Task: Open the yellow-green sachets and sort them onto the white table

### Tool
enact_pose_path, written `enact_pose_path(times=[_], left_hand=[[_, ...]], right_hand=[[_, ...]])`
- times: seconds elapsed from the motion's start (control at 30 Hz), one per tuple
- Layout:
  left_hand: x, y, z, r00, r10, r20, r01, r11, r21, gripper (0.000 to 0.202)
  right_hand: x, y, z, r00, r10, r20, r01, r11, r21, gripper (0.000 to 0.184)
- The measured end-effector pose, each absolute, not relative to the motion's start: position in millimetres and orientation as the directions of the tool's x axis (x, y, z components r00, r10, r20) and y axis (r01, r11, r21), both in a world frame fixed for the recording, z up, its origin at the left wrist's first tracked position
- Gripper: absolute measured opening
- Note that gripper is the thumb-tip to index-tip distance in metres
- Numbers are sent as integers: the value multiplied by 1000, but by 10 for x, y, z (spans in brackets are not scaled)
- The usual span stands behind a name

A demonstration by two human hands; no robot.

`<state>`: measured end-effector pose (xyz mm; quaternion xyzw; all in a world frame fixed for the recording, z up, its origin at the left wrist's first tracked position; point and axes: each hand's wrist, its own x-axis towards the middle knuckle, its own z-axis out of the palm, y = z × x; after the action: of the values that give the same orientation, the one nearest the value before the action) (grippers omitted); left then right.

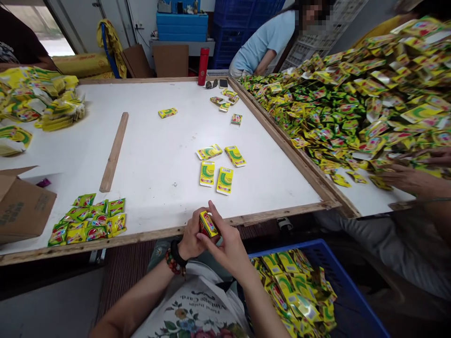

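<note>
Precariously, just off the near edge of the table [158, 155], the left hand [191, 240] and right hand [229, 248] are gripping a small yellow box [207, 224].
A loosening fingertip hold could be sending it onto the lap beside the blue crate [347, 281]; the left is cupping it from behind, the right pinching its front.

We look down on a white table [158, 141] with a raw wooden rim. Near its centre lie four yellow boxes [220, 170], and a single box [167, 112] lies alone further up. A wooden strip [113, 151] lies left of centre. At lower left sits a cluster of sachets [88, 219], near a cardboard carton [21, 202]. A heap of wrappers [38, 96] fills the upper left, and a red bottle [203, 65] stands at the top edge. At right, a second table [366, 196] carries a mound of packets [352, 103].
</note>
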<state>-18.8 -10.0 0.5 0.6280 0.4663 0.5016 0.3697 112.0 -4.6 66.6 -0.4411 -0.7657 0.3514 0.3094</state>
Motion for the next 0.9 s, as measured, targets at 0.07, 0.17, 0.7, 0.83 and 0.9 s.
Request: enact_pose_path(times=[0.07, 0.17, 0.7, 0.83, 0.9], left_hand=[[-191, -106, -7, 62, 958, 280, 209, -287, 935, 59], [-195, -110, -15, 64, 953, 296, 208, -303, 930, 59], [-314, 74, 245, 413, 866, 282, 383, -446, 809, 72], [-484, 654, 418, 441, 870, 222, 618, -474, 627, 48], [-536, 1035, 369, 392, 901, 183, 732, -427, 532, 57]], right_hand=[[1101, -50, 673, -432, 882, 187, 462, 394, -795, 79], [1084, -51, 675, -449, 867, 218, 460, 433, -775, 76], [1567, -114, 660, -356, 926, 127, 590, 328, -738, 44], [2459, -212, 606, 30, 994, -103, 957, -58, -284, 51], [2681, -224, 543, 56, 995, -88, 979, -72, -192, 52]])
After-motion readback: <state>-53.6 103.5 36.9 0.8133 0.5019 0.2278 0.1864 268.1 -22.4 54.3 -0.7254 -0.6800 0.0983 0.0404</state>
